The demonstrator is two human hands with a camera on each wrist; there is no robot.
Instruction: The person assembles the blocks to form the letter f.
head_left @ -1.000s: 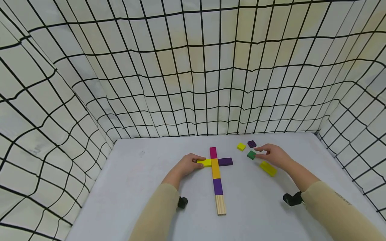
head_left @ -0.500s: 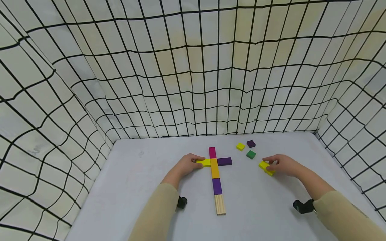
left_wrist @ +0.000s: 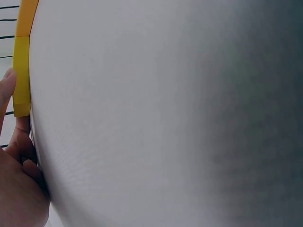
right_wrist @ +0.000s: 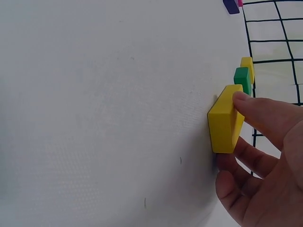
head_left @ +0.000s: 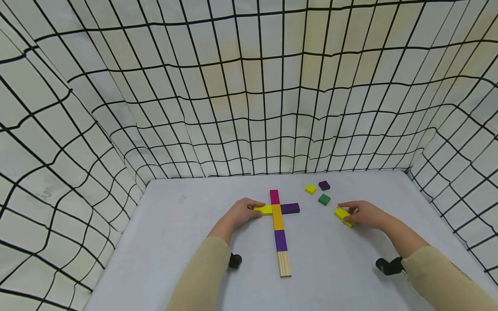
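Note:
On the white table, blocks lie flat in a cross. An orange block (head_left: 278, 218) forms its middle, a pink block (head_left: 274, 197) its top. Below follow a purple block (head_left: 280, 240) and a plain wood block (head_left: 284, 264); a dark purple block (head_left: 290, 208) points right. My left hand (head_left: 240, 212) holds the outer end of the yellow block (head_left: 265, 210) forming the left arm, which meets the orange one in the left wrist view. My right hand (head_left: 367, 214) grips another yellow block (right_wrist: 221, 125) between thumb and fingers, apart from the cross.
Beyond the right hand lie a small green block (head_left: 324, 199), a small yellow block (head_left: 310, 189) and a small dark purple block (head_left: 324, 185). Black netting (head_left: 249, 93) over pale walls encloses the table (head_left: 186, 259) at the back and sides.
My right hand has moved from beside the small green block toward me and right, and has taken hold of the larger yellow block. The left hand stays in place.

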